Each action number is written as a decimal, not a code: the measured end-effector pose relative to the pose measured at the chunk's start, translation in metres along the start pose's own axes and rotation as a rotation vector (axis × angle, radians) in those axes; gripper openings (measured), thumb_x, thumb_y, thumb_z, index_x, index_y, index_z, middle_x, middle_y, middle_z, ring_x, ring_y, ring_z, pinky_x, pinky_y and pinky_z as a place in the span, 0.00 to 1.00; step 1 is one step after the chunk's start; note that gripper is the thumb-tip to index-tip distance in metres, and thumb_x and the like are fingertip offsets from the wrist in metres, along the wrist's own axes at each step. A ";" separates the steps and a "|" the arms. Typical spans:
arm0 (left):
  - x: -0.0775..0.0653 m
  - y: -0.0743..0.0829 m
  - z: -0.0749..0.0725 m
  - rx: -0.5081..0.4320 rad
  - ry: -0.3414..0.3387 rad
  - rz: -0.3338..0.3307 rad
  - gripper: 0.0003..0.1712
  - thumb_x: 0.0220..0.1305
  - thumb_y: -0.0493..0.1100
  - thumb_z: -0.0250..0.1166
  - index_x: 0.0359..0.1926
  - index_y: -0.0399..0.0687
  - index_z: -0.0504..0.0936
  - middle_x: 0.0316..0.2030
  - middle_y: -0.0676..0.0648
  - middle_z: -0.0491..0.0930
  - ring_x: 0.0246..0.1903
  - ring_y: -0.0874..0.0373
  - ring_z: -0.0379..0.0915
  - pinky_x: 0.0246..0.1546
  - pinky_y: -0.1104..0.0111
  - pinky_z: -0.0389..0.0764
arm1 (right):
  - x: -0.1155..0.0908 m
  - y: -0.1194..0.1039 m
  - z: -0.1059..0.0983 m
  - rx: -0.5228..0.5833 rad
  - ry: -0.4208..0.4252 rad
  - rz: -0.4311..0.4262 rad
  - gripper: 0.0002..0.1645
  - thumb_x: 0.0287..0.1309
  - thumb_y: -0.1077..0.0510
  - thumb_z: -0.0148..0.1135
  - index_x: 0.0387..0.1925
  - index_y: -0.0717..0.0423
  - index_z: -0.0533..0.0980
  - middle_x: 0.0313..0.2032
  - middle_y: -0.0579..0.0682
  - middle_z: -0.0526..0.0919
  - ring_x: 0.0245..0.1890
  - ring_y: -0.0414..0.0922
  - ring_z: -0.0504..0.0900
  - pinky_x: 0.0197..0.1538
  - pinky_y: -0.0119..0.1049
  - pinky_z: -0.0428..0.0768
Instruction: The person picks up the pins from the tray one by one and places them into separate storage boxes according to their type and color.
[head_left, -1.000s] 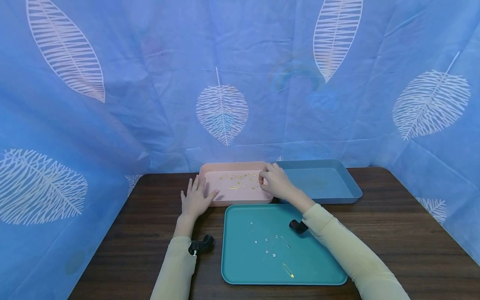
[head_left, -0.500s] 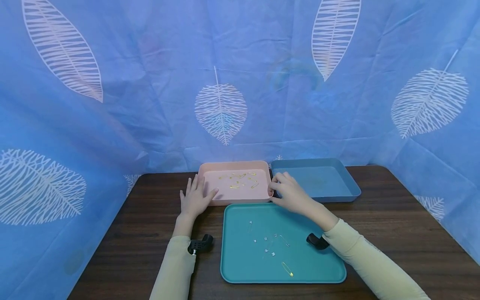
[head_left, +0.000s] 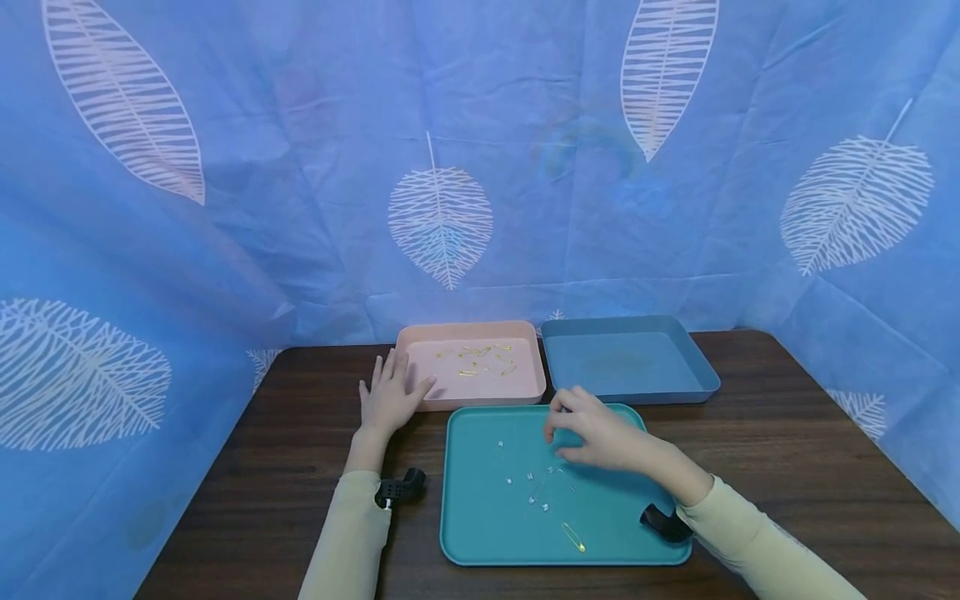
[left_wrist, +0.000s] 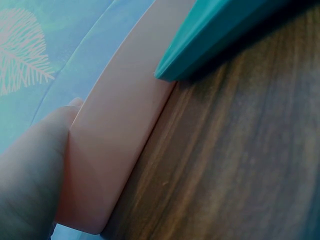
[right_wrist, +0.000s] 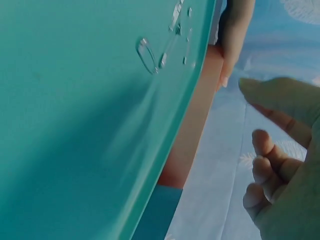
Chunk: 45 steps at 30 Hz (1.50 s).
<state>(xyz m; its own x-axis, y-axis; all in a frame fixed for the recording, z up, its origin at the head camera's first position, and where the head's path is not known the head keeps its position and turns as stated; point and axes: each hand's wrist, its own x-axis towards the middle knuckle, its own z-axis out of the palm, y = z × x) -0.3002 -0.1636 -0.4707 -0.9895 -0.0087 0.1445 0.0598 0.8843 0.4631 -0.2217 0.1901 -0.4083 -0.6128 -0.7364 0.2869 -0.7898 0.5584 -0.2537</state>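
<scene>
My left hand rests with fingers spread on the left rim of the pink tray. In the left wrist view my thumb lies against that tray's wall. Several gold safety pins lie inside it. My right hand hovers above the teal tray, thumb apart from the loosely bent fingers, nothing seen between them. On the teal tray lie several silver safety pins, clearest in the right wrist view, and one larger gold safety pin near the front.
A blue tray stands to the right of the pink one, behind the teal tray. All three sit on a dark wooden table. A blue curtain with white leaf prints hangs close behind the trays.
My right hand has drawn back from the pink tray's right side, past its rim, to above the teal tray, and its thumb and fingers have parted. My left hand has stayed in place.
</scene>
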 end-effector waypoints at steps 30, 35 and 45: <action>0.000 -0.001 0.002 0.006 0.023 0.003 0.51 0.63 0.74 0.51 0.77 0.55 0.49 0.78 0.45 0.42 0.77 0.42 0.34 0.68 0.31 0.41 | -0.021 -0.027 0.017 0.029 -0.390 -0.217 0.18 0.42 0.62 0.73 0.27 0.31 0.81 0.38 0.33 0.68 0.38 0.32 0.59 0.41 0.20 0.63; 0.000 0.000 0.002 0.001 0.022 0.001 0.51 0.63 0.74 0.52 0.77 0.55 0.49 0.78 0.45 0.42 0.77 0.42 0.34 0.68 0.31 0.41 | -0.020 -0.027 0.018 0.016 -0.405 -0.200 0.16 0.41 0.60 0.75 0.24 0.32 0.80 0.37 0.33 0.68 0.37 0.31 0.59 0.41 0.21 0.62; 0.000 -0.001 0.002 0.008 0.028 0.004 0.51 0.63 0.73 0.52 0.77 0.54 0.50 0.78 0.44 0.43 0.77 0.41 0.36 0.68 0.31 0.41 | -0.018 -0.027 0.019 -0.039 -0.387 -0.200 0.16 0.43 0.56 0.74 0.18 0.34 0.75 0.33 0.33 0.67 0.35 0.32 0.58 0.38 0.20 0.60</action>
<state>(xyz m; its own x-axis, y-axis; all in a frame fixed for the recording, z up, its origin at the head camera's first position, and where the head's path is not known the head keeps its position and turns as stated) -0.3009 -0.1630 -0.4730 -0.9852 -0.0184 0.1707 0.0624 0.8879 0.4559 -0.1884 0.1813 -0.4237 -0.3982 -0.9163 -0.0427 -0.8969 0.3987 -0.1915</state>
